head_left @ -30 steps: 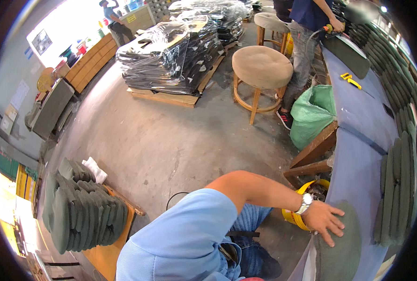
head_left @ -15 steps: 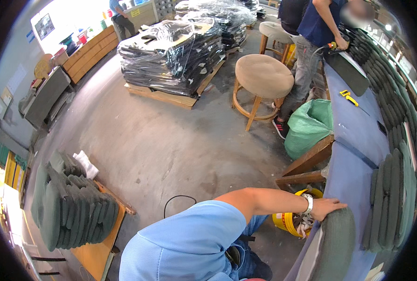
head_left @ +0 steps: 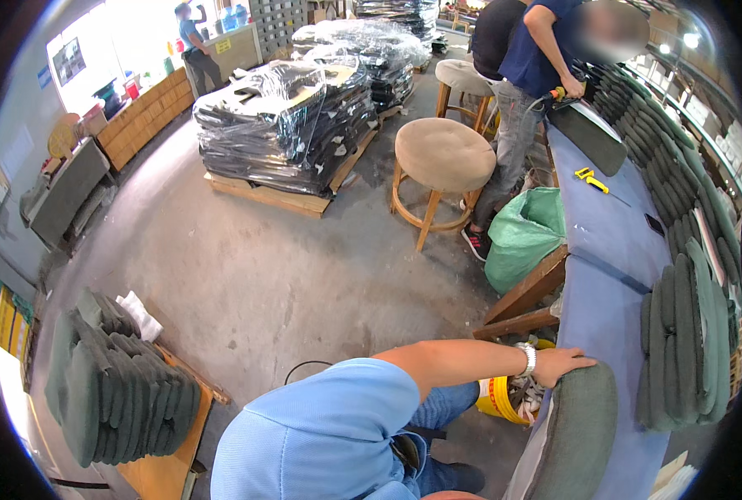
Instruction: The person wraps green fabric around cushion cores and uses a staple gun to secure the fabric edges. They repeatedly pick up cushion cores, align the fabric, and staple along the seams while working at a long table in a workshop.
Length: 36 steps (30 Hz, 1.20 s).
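Note:
My left hand (head_left: 564, 365), with a silver-white band on its wrist, reaches across from the light blue sleeve. It grips the far end of a grey-green seat cushion (head_left: 583, 425). The fingers lie over the cushion's top edge, while the thumb is hidden. The cushion is tilted on the blue-covered workbench (head_left: 597, 321), and its pale underside (head_left: 527, 462) shows on the left. Its near end runs out at the lower edge. My right hand is out of sight.
Stacked grey-green cushions (head_left: 679, 342) line the bench's right side. A yellow-handled saw (head_left: 592, 181) lies farther up, near a co-worker (head_left: 537, 50) holding a tool. Below the bench stand a yellow bucket (head_left: 496, 398) and a green sack (head_left: 521, 242). More cushions (head_left: 129, 392) are piled at left.
The whole view has shifted, so the bench and stools appear farther left and lower. My left hand keeps its hold on the cushion's end.

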Each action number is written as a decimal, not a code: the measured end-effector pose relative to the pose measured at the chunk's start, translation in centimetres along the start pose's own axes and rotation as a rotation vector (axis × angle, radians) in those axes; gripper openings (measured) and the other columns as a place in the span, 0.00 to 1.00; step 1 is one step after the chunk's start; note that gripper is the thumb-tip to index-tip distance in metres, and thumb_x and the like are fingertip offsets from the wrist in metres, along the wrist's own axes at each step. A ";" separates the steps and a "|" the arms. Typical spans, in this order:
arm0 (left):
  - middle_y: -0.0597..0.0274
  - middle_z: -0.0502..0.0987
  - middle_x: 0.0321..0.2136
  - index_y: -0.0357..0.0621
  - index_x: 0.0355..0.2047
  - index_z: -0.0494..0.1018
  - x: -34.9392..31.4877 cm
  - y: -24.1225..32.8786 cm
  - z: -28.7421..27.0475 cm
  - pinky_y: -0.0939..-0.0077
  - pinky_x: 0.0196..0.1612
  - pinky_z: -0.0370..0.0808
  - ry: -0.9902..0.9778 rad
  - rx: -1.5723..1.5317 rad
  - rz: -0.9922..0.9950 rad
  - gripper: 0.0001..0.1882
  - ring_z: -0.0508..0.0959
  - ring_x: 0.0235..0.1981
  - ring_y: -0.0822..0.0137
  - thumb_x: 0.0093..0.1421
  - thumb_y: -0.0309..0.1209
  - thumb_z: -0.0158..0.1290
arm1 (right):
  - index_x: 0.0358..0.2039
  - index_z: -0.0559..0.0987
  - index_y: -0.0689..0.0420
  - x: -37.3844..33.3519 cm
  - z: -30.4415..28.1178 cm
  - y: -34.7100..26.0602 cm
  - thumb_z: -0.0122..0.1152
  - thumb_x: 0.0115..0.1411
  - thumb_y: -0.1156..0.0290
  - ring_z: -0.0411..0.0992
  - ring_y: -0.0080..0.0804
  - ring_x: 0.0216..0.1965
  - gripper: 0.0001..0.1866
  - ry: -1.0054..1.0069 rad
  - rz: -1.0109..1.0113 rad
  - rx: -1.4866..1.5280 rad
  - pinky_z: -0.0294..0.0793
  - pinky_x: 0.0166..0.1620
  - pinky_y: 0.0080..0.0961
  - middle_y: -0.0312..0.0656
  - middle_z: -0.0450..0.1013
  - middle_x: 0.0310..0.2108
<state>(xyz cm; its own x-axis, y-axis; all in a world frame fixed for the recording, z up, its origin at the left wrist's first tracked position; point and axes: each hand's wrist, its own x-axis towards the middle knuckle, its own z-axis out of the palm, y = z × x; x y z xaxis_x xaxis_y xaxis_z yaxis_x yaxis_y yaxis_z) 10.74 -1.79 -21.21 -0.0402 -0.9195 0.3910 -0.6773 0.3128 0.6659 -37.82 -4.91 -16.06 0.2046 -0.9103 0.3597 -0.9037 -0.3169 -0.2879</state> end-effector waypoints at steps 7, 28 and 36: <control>0.42 0.57 0.69 0.51 0.76 0.48 -2.0 1.4 -2.4 0.53 0.70 0.62 -0.058 -0.046 -0.004 0.61 0.62 0.69 0.41 0.41 0.19 0.65 | 0.55 0.75 0.74 0.8 -1.3 -4.1 0.47 0.75 0.52 0.72 0.64 0.50 0.31 -0.150 0.148 0.249 0.68 0.58 0.47 0.70 0.74 0.53; 0.43 0.58 0.72 0.38 0.77 0.40 13.6 33.2 -9.3 0.64 0.69 0.62 -0.244 -1.001 0.062 0.46 0.65 0.70 0.54 0.68 0.35 0.55 | 0.59 0.75 0.67 0.5 -11.6 -14.0 0.29 0.73 0.36 0.70 0.51 0.56 0.44 -0.341 1.061 0.999 0.65 0.63 0.43 0.61 0.73 0.57; 0.53 0.78 0.40 0.30 0.48 0.74 14.2 35.2 2.9 0.68 0.45 0.74 -0.283 -0.645 -0.547 0.30 0.76 0.39 0.66 0.76 0.52 0.43 | 0.65 0.71 0.66 -3.8 -6.9 -11.0 0.23 0.73 0.32 0.61 0.48 0.70 0.49 -0.114 1.161 1.221 0.55 0.71 0.38 0.59 0.64 0.68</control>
<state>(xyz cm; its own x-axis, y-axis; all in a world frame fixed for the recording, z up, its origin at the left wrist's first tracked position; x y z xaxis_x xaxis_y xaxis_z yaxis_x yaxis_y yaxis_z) -15.78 -4.58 5.93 -0.0705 -0.9769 -0.2016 -0.1130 -0.1930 0.9747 -31.31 3.87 -8.11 -0.2381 -0.7894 -0.5659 0.2015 0.5298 -0.8238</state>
